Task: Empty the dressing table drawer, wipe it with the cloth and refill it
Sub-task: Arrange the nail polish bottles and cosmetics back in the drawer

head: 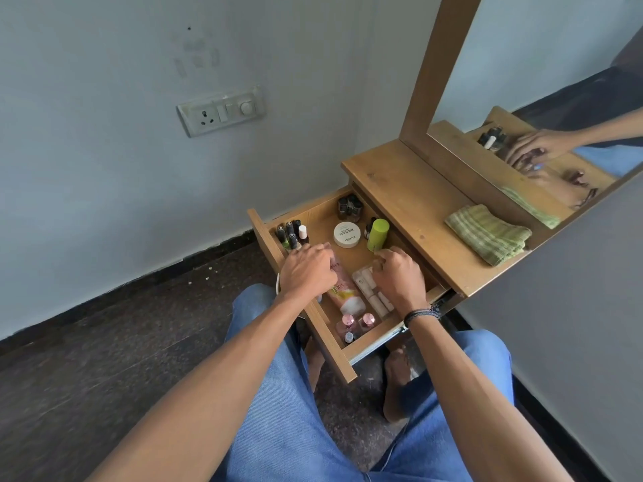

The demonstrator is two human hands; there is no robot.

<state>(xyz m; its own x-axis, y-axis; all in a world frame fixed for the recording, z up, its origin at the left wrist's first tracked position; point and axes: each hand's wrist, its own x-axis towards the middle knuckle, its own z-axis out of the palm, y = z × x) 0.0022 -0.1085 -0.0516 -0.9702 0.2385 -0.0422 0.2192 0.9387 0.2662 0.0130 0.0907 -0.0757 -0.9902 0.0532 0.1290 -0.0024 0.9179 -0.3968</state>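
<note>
The drawer (334,346) of the table (410,196) stands pulled fully out and is still loaded. 1 green striped cloth (487,233) lies folded on the table top, at 3 o'clock from the drawer and well apart from both hands.

Contents, counted:
- At 10 o'clock, in the corner: 4 dark-capped bottles (290,234), as far as can be made out, with 1 white-capped bottle (303,233) just beside them.
- At 12 o'clock, in the rear corner: a cluster of dark bottles (349,206), about 4; the exact count is not clear.
- Near the middle: 1 white round jar (347,234) and 1 green bottle (378,234), with 1 small dark jar (369,228) partly hidden between them.
- 1 pink tube (342,283) lying flat.
- 1 clear case (368,293) holding white pieces, just beside the tube at its 3 o'clock.
- At 6 o'clock: 2 pink-capped bottles (348,321) and 1 smaller grey-capped bottle (349,338).

2 hands are in the drawer. The left hand (306,271) sits over the upper end of the pink tube, fingers curled downward; whether it grips the tube cannot be told. The right hand (398,278) sits over the clear case, curled fingertips close to the foot of the green bottle; a grip cannot be confirmed. 1 dark band (419,313) circles the right wrist.

1 mirror (522,99) rises behind the table top.
</note>
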